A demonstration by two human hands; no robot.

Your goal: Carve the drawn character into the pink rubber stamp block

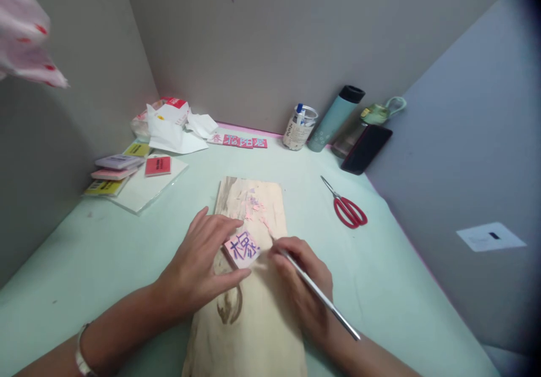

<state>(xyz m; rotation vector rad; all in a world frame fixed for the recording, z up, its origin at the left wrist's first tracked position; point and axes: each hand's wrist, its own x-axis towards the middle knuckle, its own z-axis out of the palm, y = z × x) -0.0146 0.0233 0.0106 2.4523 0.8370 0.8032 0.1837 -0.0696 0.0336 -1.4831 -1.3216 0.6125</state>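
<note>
Left hand (207,258): thumb and fingers closed around the edges of a pink block (243,250) with a purple character on its face; block sits over the upper-middle part of the wooden board (266,320), turned at an angle, can't tell if fully flat. Right hand (306,284): fingers gripping a thin silver tool (323,295) pen-style, tip end just beside the block, blurred, no contact confirmed. Main risk: slip toward the left thumb or fingertips, since both lie near the tool's end; too much push or a loose pinch would likely cause it. Block could also swivel, being held only at its edges, so a stroke could stray across the purple lines. Pink scraps (253,203) lie loose on the board beyond the block; if some get underneath, block may rock. Board could probably slide on the desk (380,270), no clamp visible. Scissors (350,211) well apart on the right, low risk.
</note>
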